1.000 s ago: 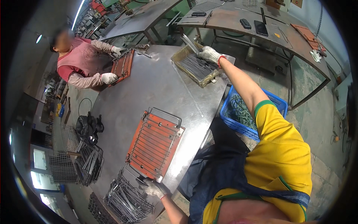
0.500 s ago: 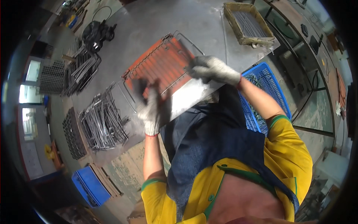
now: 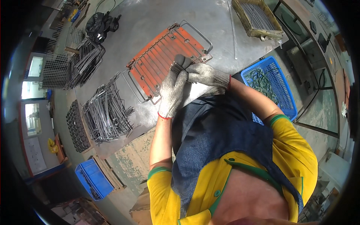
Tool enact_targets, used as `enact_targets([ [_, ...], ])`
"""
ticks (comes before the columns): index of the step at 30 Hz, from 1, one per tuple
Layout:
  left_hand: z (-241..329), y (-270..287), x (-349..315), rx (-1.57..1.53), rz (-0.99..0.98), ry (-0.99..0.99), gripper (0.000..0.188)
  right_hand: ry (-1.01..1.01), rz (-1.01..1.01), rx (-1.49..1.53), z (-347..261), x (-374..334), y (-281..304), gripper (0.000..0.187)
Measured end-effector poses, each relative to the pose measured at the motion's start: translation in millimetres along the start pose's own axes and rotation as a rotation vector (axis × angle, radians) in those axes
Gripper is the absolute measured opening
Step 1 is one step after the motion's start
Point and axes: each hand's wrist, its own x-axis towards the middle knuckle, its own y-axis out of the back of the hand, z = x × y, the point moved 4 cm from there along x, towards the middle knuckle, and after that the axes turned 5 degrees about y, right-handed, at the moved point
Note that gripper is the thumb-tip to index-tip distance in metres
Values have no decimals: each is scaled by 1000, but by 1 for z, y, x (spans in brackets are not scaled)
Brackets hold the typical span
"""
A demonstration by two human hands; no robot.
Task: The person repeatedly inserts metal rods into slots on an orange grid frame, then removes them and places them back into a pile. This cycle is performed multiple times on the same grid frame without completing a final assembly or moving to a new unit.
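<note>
Both my hands wear whitish knit gloves with dark grey fingers. My left hand (image 3: 172, 90) and my right hand (image 3: 206, 74) meet over the front edge of an orange plate (image 3: 159, 56), fingers curled together. Whatever they hold, if anything, is hidden among the dark fingers. Thin metal rods (image 3: 150, 60) lie in a row across the plate, along with a long crosswise rod. A bent wire loop (image 3: 200, 32) sticks out at the plate's right end, and another wire loop (image 3: 131, 88) at its left end. My hands cover part of the plate's near edge.
On the grey metal table (image 3: 142, 18) a heap of bent rods (image 3: 107, 110) lies left, with more wire pieces (image 3: 86, 62) and a black bag (image 3: 99, 26) behind. At right are a rod-filled tray (image 3: 258, 18), a single thin rod (image 3: 232, 33) and a blue basket (image 3: 279, 88).
My hands have come together from the plate's two sides to its near edge. The wire loops and rods on the plate now show more plainly. The whole view has shifted slightly.
</note>
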Motion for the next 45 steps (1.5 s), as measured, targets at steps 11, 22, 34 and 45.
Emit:
enact_targets([
  [11, 6, 15, -9, 557, 205, 283, 26, 6, 72, 384, -12, 1, -5, 37],
  [22, -2, 18, 10, 176, 343, 213, 21, -230, -100, 0, 20, -14, -22, 37],
  [34, -40, 76, 109, -316, 383, 510, 29, -35, -19, 534, 94, 26, -27, 23],
  [45, 4, 82, 127, 1130, 412, 544, 39, -446, -76, 433, 49, 46, 8, 24],
])
